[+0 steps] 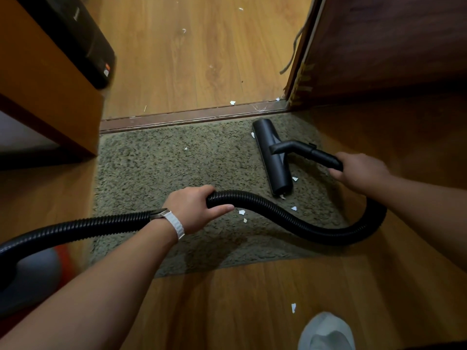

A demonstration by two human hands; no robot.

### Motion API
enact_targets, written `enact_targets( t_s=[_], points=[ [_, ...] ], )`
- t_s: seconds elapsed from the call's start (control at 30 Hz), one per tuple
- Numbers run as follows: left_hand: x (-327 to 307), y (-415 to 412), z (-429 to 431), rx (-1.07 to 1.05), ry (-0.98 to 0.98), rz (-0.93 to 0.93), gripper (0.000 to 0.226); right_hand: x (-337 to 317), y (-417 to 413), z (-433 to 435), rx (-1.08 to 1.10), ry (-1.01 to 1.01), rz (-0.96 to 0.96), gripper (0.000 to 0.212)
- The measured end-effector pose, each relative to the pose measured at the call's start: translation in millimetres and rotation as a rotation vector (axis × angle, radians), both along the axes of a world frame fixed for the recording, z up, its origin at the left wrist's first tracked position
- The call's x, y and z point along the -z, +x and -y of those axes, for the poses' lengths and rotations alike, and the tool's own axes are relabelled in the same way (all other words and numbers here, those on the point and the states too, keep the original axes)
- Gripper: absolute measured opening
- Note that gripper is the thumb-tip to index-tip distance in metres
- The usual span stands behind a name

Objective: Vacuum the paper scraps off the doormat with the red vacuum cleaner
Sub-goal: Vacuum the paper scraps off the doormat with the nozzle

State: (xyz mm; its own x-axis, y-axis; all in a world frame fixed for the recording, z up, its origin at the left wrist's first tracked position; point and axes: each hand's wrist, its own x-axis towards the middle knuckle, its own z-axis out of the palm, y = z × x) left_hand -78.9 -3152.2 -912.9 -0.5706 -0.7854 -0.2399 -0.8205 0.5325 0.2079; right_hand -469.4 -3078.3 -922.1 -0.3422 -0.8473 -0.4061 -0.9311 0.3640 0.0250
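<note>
- The doormat (156, 173) lies on a wood floor (227, 311), its far edge against a dark threshold (177, 117).
- The black nozzle (273, 160) rests flat on the mat near the far right corner, its long side running from the far edge toward the near one.
- A short bent tube (303, 147) leads from the nozzle's middle toward the mat's right edge.
- The right hand (358, 170) grips the tube's end, fingers curled round it, above the right edge.
- The ribbed hose (290, 218) loops from that hand past the right edge, then back across the mat's middle and off its left edge.
- The left hand (194, 208) holds the hose over the mat's centre, with the fingers wrapped over the top and the thumb lying straight along the near side; a watch (161, 212) with a white strap is on the wrist.
- The hose ends at the vacuum body (32, 274), grey with a red rim and blurred, off the mat's near left corner.
- White scraps (242, 212) lie on the mat: two just beside the left hand, several close round the nozzle, and one toward the far edge's middle.
- More scraps lie beyond the threshold, and one (293, 307) on the floor past the near edge, near a pale slipper (326, 332).
- A door (379, 46) stands at the far right and a cabinet (38, 84) at the far left.
</note>
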Motion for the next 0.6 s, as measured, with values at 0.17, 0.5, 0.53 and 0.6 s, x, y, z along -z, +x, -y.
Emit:
enact_targets(
  t_s=[0.17, 0.5, 0.53, 0.6],
  points=[
    [-4, 2, 2, -0.003, -0.015, -0.02, 0.068, 0, 22, 18, -0.044, -0.02, 0.012, 0.026],
    [-5, 7, 2, 0.007, 0.005, -0.013, 0.051, 0, 49, 33, -0.19, -0.052, 0.002, 0.023],
    [-5, 7, 2, 0.005, 0.002, -0.012, 0.053, -2, 46, 32, -0.167, -0.058, 0.012, 0.023],
    [-4, 6, 3, 0.002, -0.008, -0.016, 0.061, -4, 37, 31, -0.104, -0.074, 0.023, 0.026]
  ],
)
